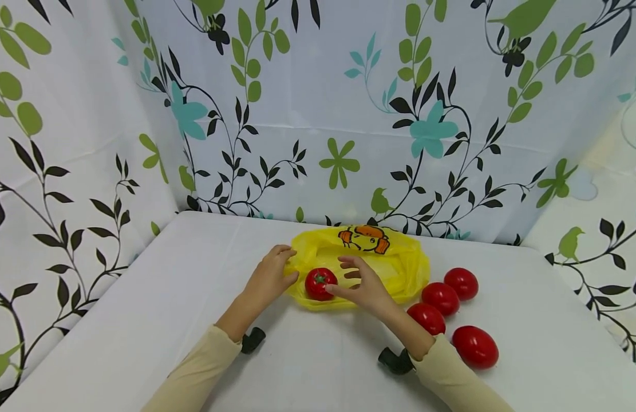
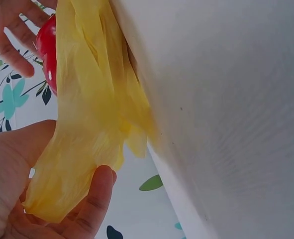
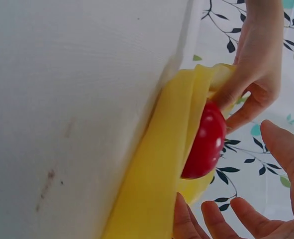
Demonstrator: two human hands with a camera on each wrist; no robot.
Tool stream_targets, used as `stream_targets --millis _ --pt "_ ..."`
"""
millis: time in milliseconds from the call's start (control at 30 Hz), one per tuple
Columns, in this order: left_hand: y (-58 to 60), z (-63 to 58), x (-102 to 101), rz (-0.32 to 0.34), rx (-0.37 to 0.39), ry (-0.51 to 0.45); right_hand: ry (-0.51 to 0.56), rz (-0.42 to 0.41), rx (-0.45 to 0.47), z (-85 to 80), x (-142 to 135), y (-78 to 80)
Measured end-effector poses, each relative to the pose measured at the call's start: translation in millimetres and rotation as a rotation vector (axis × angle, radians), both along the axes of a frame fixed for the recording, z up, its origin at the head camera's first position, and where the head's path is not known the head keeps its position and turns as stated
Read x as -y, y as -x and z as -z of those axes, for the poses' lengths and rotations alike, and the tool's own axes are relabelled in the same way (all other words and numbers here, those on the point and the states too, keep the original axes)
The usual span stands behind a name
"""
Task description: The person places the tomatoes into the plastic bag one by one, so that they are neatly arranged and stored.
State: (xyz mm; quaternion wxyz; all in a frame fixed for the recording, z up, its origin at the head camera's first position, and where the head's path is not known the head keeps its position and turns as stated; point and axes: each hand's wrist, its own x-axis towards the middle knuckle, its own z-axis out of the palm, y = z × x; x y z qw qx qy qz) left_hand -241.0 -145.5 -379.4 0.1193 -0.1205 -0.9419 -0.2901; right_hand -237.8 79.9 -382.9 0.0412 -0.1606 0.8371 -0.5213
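Note:
A yellow plastic bag [image 1: 413,266] with a printed cartoon figure lies on the white table, its mouth spread wide. One red tomato [image 1: 315,290] with a green stem sits in its front left part. At the bag's left end, my left hand [image 1: 268,279] holds the edge; in the left wrist view, the yellow plastic [image 2: 82,124] runs between thumb and fingers. My right hand [image 1: 368,289] hovers over the bag just right of the tomato, fingers spread and apart in the right wrist view, with nothing held.
Several red tomatoes lie right of the bag, beside and beyond my right forearm; the nearest tomato [image 1: 474,347] lies apart from the others. Dark wrist-worn devices [image 1: 396,361] show under both sleeves. A leaf-patterned curtain [image 1: 307,114] stands behind and on both sides of the table.

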Motion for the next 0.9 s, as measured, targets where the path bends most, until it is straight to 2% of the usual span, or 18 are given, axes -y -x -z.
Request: stream_targets --millis 233,367,533,733,900 --pt "-0.6 -1.4 1.3 0.004 0.003 0.013 -0.008 0.001 -0.017 -9.2 -3.6 -6.9" --pt "3.0 -4.9 1.5 0.009 -0.020 0.025 0.019 -0.003 -0.052 -16.5 -5.8 -8.8" --pt "4.9 -6.9 2.0 0.005 0.000 0.037 0.056 0.010 -0.060 -22.1 -11.4 -12.9" --pt "1.9 -5.4 2.6 0.011 0.009 0.010 0.079 0.031 -0.051 -24.6 -17.5 -20.7" --pt "1.3 -0.5 1.8 0.017 0.009 0.003 0.077 -0.002 -0.063 -24.7 -21.3 -25.3"
